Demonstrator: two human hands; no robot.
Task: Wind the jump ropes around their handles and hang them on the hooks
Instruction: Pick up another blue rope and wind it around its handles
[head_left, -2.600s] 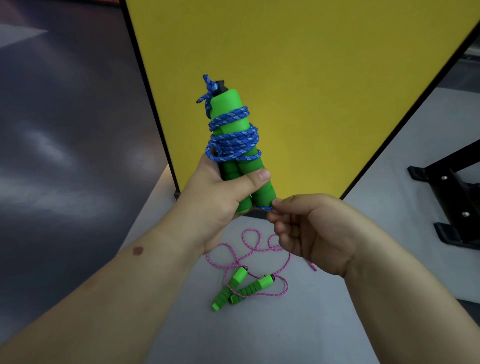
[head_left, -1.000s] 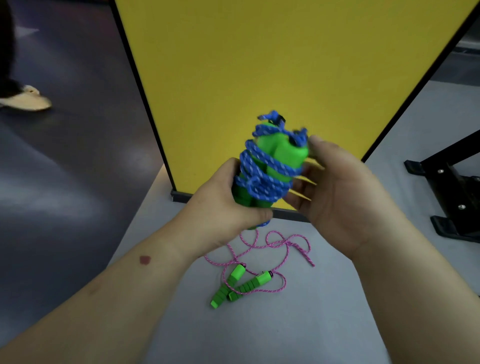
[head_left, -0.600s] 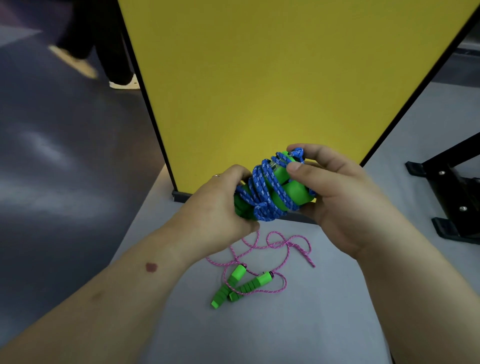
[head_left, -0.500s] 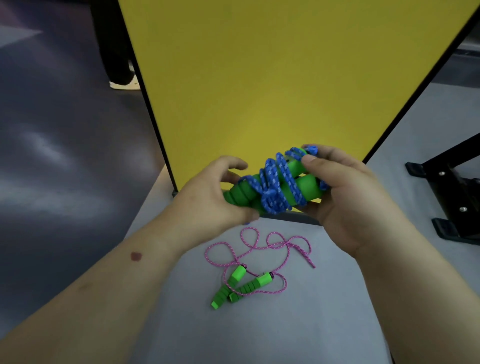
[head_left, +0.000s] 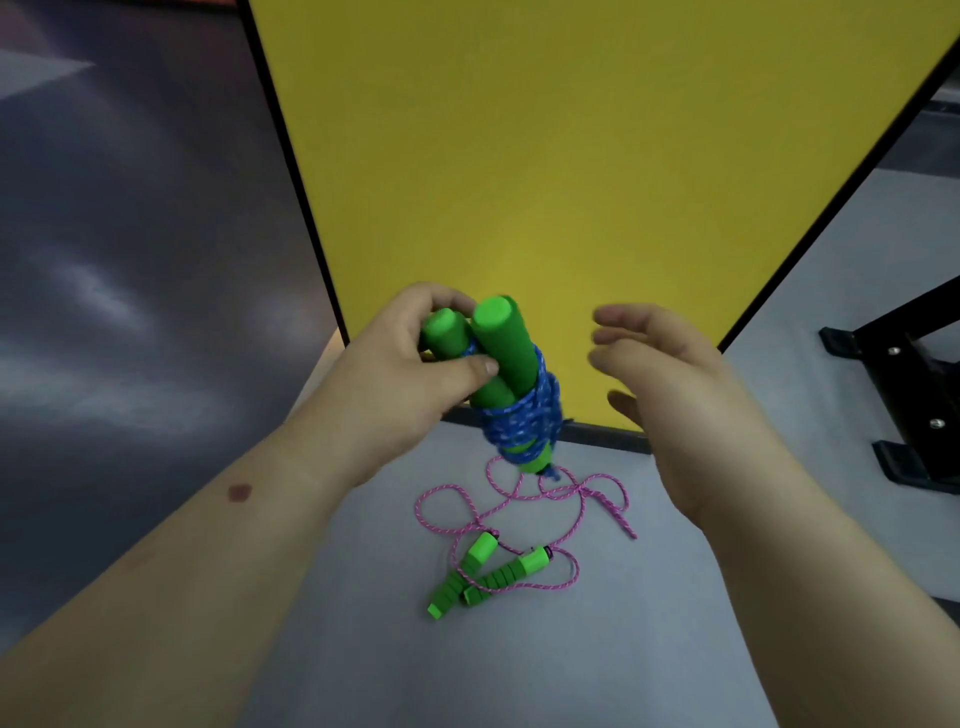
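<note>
My left hand (head_left: 410, 374) grips the blue jump rope (head_left: 522, 421) by its two green foam handles, butt ends up, blue cord wound around their lower half. My right hand (head_left: 660, 379) hovers to the right of the bundle with fingers spread, touching nothing. On the grey floor below lies the pink jump rope (head_left: 498, 540), unwound, its cord in loose loops and its two green ribbed handles side by side. No hooks are in view.
A yellow panel (head_left: 545, 171) with a black frame stands upright just beyond my hands. A black metal stand foot (head_left: 904, 395) rests on the floor at the right. Dark glossy floor (head_left: 130, 260) spreads to the left.
The bundle was flipped from lying sideways between both hands to handle butts up in my left hand alone. My right hand let go and drew off to the right.
</note>
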